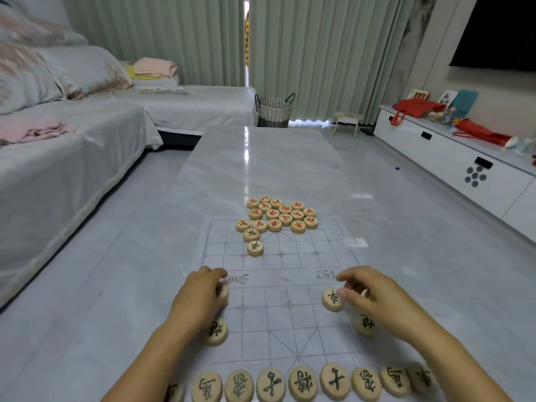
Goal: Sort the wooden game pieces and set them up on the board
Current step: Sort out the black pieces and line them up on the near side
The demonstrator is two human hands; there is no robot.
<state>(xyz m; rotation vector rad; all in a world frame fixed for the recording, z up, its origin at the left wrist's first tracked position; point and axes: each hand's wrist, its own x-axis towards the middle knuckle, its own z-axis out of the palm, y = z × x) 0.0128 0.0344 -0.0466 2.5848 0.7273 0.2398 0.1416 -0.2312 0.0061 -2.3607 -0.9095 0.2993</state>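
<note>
Fingers [214,274] of the left hand [200,294] curl down over a black-lettered disc [222,291] on the soldier line at the left edge of the xiangqi board [278,314], apparently gripping it. The right hand [377,298] is relaxed, with one fingertip [343,293] just touching the rim of a black soldier [332,299] on the same line. Black's soldiers seem to be going down: the back rank [271,384] and cannons [217,332] stand ready, while two stray black soldiers [255,248] lie beside the red heap [278,214] — fetching those likely comes next.
</note>
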